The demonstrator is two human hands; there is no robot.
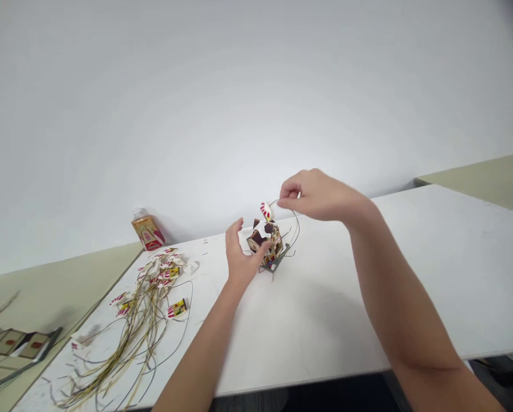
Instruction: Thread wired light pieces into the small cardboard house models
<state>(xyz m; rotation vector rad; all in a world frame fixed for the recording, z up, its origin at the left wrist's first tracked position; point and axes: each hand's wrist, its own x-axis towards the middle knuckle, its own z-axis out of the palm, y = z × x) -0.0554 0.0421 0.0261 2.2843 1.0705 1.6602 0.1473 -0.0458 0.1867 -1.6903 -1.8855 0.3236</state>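
A small brown, cream and white model house [265,240] stands on a dark base on the white table. Around its left side is my left hand [241,257], thumb on the front wall and fingers behind. My right hand [306,191] is raised above and to the right of the house, thumb and fingers pinched on a thin dark wire [298,226]. That wire curves down in a loop to the right of the house. Just above the roof sits a red-and-white striped piece [265,210], at the wire's left end.
At left on the white table [325,320] lies a bundle of thin wires [136,326] with several striped, yellow-marked pieces. A carton-like bottle [148,230] leans near the wall [248,103]. More model houses [14,342] rest on a beige surface at lower left.
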